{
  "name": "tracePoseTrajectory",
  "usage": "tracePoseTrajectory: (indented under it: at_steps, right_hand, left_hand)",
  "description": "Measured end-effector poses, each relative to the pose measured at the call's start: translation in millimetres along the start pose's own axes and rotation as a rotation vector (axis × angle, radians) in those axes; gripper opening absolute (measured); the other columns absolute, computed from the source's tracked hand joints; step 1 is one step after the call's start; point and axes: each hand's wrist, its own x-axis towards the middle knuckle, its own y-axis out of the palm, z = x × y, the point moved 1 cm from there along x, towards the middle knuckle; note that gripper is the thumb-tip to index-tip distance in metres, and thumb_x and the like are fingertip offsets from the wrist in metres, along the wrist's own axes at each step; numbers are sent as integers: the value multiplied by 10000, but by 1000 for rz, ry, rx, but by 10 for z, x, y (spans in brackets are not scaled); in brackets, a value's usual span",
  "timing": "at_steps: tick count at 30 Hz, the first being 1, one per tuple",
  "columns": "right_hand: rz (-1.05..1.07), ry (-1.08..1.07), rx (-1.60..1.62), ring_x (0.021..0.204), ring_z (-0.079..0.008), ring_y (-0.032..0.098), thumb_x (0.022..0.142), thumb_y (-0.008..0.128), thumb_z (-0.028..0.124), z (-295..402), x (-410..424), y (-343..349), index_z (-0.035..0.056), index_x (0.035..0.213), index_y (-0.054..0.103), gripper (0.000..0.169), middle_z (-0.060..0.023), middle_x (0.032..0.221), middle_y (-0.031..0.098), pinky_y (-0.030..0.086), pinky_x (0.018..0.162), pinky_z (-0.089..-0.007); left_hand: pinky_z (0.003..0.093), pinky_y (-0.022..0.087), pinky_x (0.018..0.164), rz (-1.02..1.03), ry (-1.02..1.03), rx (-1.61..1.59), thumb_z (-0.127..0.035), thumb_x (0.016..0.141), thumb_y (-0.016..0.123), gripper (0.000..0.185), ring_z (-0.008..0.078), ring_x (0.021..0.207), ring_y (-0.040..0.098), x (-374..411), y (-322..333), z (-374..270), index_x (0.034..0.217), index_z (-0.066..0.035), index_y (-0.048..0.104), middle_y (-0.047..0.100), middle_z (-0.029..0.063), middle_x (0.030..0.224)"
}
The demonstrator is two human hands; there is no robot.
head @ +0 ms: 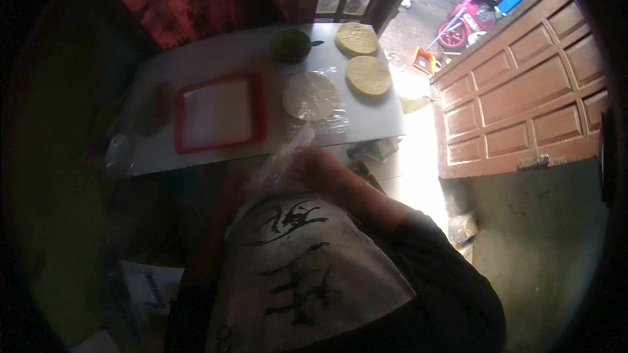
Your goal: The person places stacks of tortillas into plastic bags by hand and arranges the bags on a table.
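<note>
A crumpled clear plastic bag [284, 157] stretches between my hands, close to my body at the table's near edge. My right hand [314, 169] is closed on its right side. At its left, in shadow, is my left hand [239, 187], blurred; its fingers cannot be made out. Beyond the bag, a flat round of pale dough [311, 96] lies with clear plastic sheet [338, 120] about it on the white table [294, 142]. Two stacks of similar pale rounds, one at the back [356, 39] and one nearer [369, 76], stand on the right.
A red-rimmed tray [262, 108] with a whitish inside lies left of the middle. A dark green bowl [291, 46] stands at the back, a dark handle-like piece beside it. A clear plastic item [119, 154] is at the left corner. A brown panelled door [520, 93] stands open on the right.
</note>
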Motion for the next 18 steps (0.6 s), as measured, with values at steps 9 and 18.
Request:
tracePoseTrajectory:
  at_steps: [9, 18]
  right_hand:
    - [-379, -103, -1384, 875, -233, 611, 930, 549, 165, 57, -282, 480, 0, 1104, 582, 243, -126, 969, 630, 485, 799, -358]
    - [-72, -249, -683, 891, -228, 616, 897, 598, 204, 147, -597, 681, 11, 1108, 581, 287, -174, 964, 626, 488, 824, -377]
  left_hand:
    - [288, 508, 764, -30, 475, 264, -233, 920, 579, 306, 140, 741, 558, -270, 363, -930, 1198, -106, 561, 543, 9, 854]
    - [300, 514, 791, 43, 582, 694, -222, 853, 642, 341, 192, 840, 625, -242, 297, -850, 1173, -114, 596, 608, 51, 922]
